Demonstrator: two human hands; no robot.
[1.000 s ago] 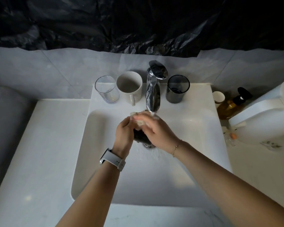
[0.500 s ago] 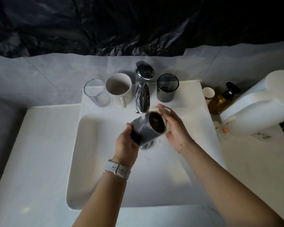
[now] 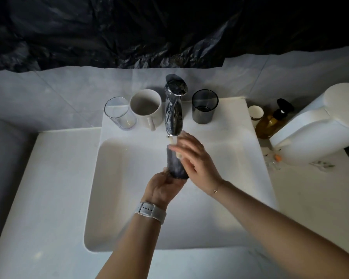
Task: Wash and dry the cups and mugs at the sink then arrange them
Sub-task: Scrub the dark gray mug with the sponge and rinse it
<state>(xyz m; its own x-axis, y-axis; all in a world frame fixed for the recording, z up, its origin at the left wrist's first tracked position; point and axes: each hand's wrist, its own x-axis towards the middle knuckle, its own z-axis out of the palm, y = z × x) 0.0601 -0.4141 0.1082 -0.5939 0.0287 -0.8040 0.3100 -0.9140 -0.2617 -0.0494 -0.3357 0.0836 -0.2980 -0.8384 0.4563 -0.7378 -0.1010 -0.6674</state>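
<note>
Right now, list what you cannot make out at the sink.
- Dark cup, head view: blurred; its base sits in the left hand, its mouth faces away.
- Pale thing under the right hand: mostly covered by fingers.
- Faucet flow: too blurred to tell.

We can read no text, label, brand, number or sign anywhere here; any printing on the objects is too blurred.
</note>
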